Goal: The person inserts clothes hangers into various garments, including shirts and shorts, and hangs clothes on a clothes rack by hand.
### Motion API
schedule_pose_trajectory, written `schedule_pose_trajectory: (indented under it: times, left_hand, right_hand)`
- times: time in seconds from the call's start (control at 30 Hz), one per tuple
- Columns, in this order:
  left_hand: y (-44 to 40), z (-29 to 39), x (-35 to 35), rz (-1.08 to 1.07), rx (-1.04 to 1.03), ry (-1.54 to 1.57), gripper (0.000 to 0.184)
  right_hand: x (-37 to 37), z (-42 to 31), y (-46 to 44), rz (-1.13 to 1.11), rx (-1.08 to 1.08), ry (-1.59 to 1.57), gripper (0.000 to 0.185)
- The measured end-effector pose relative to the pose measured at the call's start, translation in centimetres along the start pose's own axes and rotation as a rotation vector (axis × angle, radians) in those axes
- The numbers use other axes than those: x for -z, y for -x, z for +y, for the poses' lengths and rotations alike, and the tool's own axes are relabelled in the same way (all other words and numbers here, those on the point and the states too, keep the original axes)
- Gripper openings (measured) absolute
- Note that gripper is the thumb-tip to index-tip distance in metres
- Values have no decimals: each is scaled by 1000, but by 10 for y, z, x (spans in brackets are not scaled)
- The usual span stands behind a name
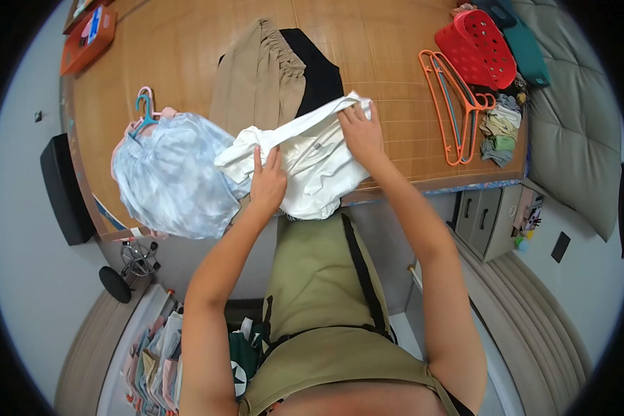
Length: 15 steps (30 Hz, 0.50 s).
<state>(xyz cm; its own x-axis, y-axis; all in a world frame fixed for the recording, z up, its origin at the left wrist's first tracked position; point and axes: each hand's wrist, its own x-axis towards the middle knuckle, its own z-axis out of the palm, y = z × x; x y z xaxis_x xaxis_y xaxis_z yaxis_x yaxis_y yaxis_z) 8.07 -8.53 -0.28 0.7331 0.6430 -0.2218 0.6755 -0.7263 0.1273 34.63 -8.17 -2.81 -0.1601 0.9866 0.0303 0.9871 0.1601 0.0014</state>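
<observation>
A white garment point(315, 166) with a long band along its upper edge lies partly over the table's front edge, rumpled. My right hand point(362, 135) grips the band's right end, fingers on top of the cloth. Toward the garment's left part, my left hand point(268, 179) rests with fingers stretched out and apart on the fabric. Behind it lie beige pants point(256, 76) with a gathered waist, on top of a black garment point(320, 69). To the left is a pale blue tie-dye garment point(177, 166) with a blue hanger point(145, 114) at its top.
Orange hangers point(457, 111) lie at the right beside folded clothes point(500, 128) and a red basket point(475, 48). An orange bin point(89, 40) stands at the far left. Below the table's front edge point(423, 187) are hanging clothes point(152, 360) and a grey cabinet point(482, 218).
</observation>
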Motion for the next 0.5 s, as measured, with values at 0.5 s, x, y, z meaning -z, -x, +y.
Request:
schedule_pose_trajectory:
  times: [0.5]
  left_hand:
    - [-51, 76, -8, 64, -19, 188, 11]
  right_hand:
    - [-3, 50, 115, -76, -108, -679, 23]
